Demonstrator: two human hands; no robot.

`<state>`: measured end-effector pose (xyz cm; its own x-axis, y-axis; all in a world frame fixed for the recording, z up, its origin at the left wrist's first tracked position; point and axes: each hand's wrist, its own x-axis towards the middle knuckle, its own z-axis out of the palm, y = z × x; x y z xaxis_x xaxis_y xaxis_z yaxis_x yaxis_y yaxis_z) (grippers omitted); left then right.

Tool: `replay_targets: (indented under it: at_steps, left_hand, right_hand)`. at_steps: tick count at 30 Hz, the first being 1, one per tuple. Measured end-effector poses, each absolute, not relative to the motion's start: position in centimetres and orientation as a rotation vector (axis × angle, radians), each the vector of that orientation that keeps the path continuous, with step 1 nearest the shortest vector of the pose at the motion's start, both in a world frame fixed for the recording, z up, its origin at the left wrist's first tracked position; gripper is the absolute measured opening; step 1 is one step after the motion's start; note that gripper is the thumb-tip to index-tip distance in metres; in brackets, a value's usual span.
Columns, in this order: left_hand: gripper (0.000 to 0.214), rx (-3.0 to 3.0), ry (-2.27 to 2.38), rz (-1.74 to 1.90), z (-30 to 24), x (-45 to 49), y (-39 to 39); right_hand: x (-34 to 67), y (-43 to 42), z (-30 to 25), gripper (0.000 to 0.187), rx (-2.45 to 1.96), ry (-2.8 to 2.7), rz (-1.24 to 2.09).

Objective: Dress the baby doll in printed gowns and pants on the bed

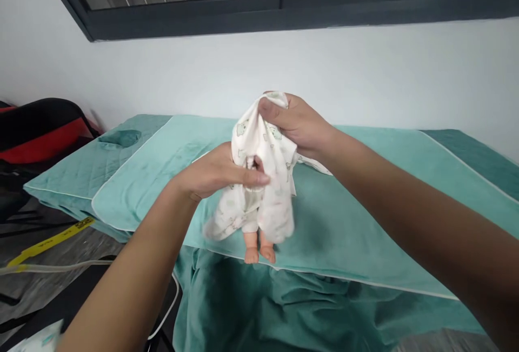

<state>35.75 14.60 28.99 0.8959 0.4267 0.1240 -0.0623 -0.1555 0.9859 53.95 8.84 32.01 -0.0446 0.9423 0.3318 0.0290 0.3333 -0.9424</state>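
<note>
A white baby garment (275, 152) with a small animal print hangs bunched between my two hands, above the bed. My right hand (294, 125) pinches its upper end, thumb in front. My left hand (231, 171) grips the cloth lower down at the left, its thumb lying across a gathered opening. Two loose ends of the garment droop below and look blurred. Under them the bare legs of a baby doll (251, 246) stick out toward me on the green cover; the cloth hides the rest of the doll. More printed white cloth (314, 164) lies behind my right wrist.
The bed has a light green cover (365, 238) and a face hole (120, 138) at its left end. Behind it stand a white wall (203, 76) and a dark window frame (182, 17). Left are a black and red chair (44, 135), a yellow tag (52, 241) and a pale cable (60, 267).
</note>
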Motion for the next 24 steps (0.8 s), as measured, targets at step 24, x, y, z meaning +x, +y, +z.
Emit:
replay_targets:
  at_steps: [24]
  left_hand:
    - [0.041,1.584,0.426,0.356,26.3,35.7,13.6]
  right_hand:
    - [54.2,9.6,28.5,0.041,-1.103,-1.141,1.173]
